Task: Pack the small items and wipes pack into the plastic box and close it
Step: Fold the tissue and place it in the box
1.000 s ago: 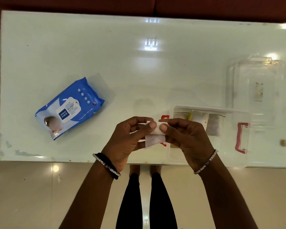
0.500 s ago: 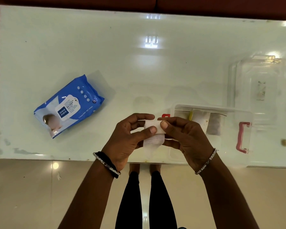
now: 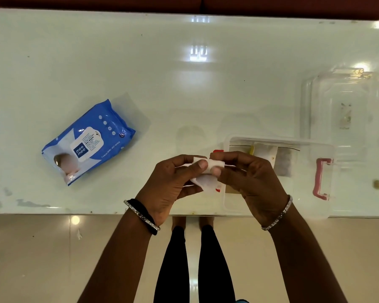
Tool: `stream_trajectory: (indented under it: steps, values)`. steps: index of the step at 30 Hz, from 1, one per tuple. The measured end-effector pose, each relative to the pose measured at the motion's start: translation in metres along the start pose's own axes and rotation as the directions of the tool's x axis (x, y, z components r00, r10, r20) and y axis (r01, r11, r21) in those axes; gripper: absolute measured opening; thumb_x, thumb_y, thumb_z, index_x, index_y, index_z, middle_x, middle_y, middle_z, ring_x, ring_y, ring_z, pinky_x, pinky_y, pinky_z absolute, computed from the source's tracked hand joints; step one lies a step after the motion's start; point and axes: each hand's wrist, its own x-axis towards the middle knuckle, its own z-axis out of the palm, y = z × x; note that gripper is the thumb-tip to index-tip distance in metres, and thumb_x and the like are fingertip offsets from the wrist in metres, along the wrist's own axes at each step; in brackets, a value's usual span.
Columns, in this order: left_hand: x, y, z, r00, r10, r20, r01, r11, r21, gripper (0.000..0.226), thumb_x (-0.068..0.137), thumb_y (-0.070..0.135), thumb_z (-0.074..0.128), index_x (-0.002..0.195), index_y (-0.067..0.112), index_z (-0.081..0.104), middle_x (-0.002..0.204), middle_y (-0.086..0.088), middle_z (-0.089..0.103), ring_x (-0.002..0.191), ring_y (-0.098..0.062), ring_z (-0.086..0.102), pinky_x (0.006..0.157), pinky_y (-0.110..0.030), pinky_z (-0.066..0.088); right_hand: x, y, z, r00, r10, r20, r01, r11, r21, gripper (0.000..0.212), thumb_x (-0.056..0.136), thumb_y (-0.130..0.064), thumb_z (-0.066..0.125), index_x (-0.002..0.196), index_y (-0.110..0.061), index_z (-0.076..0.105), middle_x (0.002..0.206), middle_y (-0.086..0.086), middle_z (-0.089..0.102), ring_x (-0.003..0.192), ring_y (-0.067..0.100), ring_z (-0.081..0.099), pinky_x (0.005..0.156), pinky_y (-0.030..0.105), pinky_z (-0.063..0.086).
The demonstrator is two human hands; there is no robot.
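Head view, looking straight down: both forearms reach forward over the near edge of a glossy white table (image 3: 184, 88), and the 2 hands meet just left of the plastic box (image 3: 271, 139). The left hand (image 3: 169, 184) is turned palm-inward, fingers curled, its thumb pressed on top of a small white item (image 3: 208, 171). The right hand (image 3: 253, 180) mirrors it, thumb tip and curled fingers pinching the same piece from the other side – so both hands grasp it together, held above the tabletop and not resting on it. The item looks soft and cloth-like: its upper part is smooth and folded or rolled, its lower part fuzzier, with a woven texture. Each wrist carries a thin sparkling bracelet (image 3: 278, 215); the left wrist also has a black band (image 3: 143, 212).

The box is clear, rectangular, with rounded corners and no cover on it. A pink latch (image 3: 321, 179) sits at its right end and a red one (image 3: 218, 151) peeks out at its left, partly hidden by the fingers. Inside lies a clear zip bag (image 3: 269, 154) with pale contents too blurred to name. A clear lid (image 3: 341, 101) lies on the table just beyond the box, to the right.

The wipes pack (image 3: 88, 142) – blue, glossy, pillow-shaped, with a white label flap – lies tilted on the table well to the left of the hands.
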Motion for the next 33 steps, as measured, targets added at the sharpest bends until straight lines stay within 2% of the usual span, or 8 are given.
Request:
stream_trajectory:
  steps: [3,10,14,17,20,23,26,33]
  values:
    - [0.0,0.001,-0.001,0.997,0.035,0.069,-0.034,0.999,-0.021,0.043,0.071,0.024,0.075,0.112,0.013,0.07,0.099,-0.014,0.077,0.093,-0.024,0.075,0.071,-0.027,0.06,0.0,-0.001,0.001,0.999,0.04,-0.032,-0.039,0.999,0.038,0.05,0.065,-0.035,0.079,0.11,-0.011,0.074,0.105,0.014,0.075,0.1,0.033,0.072,0.086,0.045,0.059]
    - [0.003,-0.002,-0.002,0.996,0.054,0.067,-0.053,0.998,-0.016,0.04,0.079,-0.001,0.072,0.116,0.015,0.066,0.108,-0.015,0.074,0.098,-0.028,0.073,0.077,-0.029,0.06,0.003,-0.002,0.003,1.0,0.017,-0.025,-0.018,0.998,-0.067,0.031,0.073,-0.02,0.075,0.101,-0.007,0.074,0.098,0.016,0.076,0.086,0.03,0.076,0.068,0.033,0.062]
    - [0.004,-0.001,-0.001,0.998,0.015,0.054,-0.014,1.0,-0.017,0.034,0.083,-0.008,0.063,0.112,0.008,0.068,0.111,-0.015,0.072,0.098,-0.026,0.073,0.081,-0.031,0.06,0.002,0.0,-0.004,0.996,-0.086,-0.03,0.081,0.986,-0.142,0.033,0.069,-0.014,0.081,0.1,-0.007,0.075,0.097,0.013,0.077,0.085,0.03,0.076,0.074,0.041,0.062]
    - [0.004,-0.001,0.0,0.998,-0.06,0.037,0.062,0.995,-0.083,0.024,0.086,-0.007,0.057,0.102,0.004,0.072,0.111,-0.017,0.07,0.093,-0.028,0.074,0.077,-0.03,0.061,0.0,0.0,-0.009,0.993,-0.121,0.007,0.12,0.97,-0.21,0.031,0.067,-0.006,0.085,0.096,-0.011,0.077,0.097,0.008,0.078,0.089,0.027,0.075,0.08,0.043,0.061]
    - [0.004,-0.001,0.003,0.994,-0.103,0.042,0.109,0.98,-0.164,0.017,0.08,0.01,0.07,0.095,0.003,0.075,0.108,-0.021,0.072,0.094,-0.034,0.073,0.072,-0.03,0.062,-0.003,0.0,-0.013,0.989,-0.143,0.041,0.149,0.96,-0.237,0.031,0.067,0.003,0.083,0.093,-0.014,0.077,0.098,0.008,0.078,0.093,0.026,0.074,0.082,0.045,0.061]
    - [0.006,-0.002,0.008,0.997,-0.067,0.03,0.069,0.995,-0.074,0.038,0.06,0.024,0.081,0.093,0.006,0.076,0.102,-0.015,0.075,0.092,-0.028,0.075,0.069,-0.025,0.061,-0.006,0.0,-0.017,0.99,-0.121,0.065,0.132,0.973,-0.19,0.03,0.066,0.003,0.083,0.091,-0.012,0.078,0.099,0.012,0.077,0.096,0.028,0.073,0.08,0.042,0.061]
    - [0.006,-0.005,0.011,0.998,-0.002,0.065,0.0,0.999,0.042,0.04,0.06,0.022,0.082,0.097,0.011,0.075,0.097,-0.014,0.077,0.089,-0.025,0.075,0.073,-0.028,0.061,-0.011,-0.001,-0.022,0.994,-0.094,0.063,0.103,0.979,-0.175,0.031,0.063,-0.023,0.086,0.092,-0.013,0.077,0.099,0.008,0.077,0.096,0.023,0.073,0.077,0.031,0.06]
    - [0.005,-0.01,0.022,0.987,0.135,0.089,-0.159,0.907,0.389,0.041,0.067,0.002,0.084,0.101,0.019,0.07,0.1,-0.001,0.077,0.09,-0.017,0.075,0.082,-0.033,0.06,-0.019,0.002,-0.036,0.996,-0.019,0.085,0.056,0.893,-0.447,0.048,0.069,-0.036,0.078,0.114,-0.019,0.073,0.101,0.0,0.077,0.094,0.016,0.073,0.088,0.034,0.059]
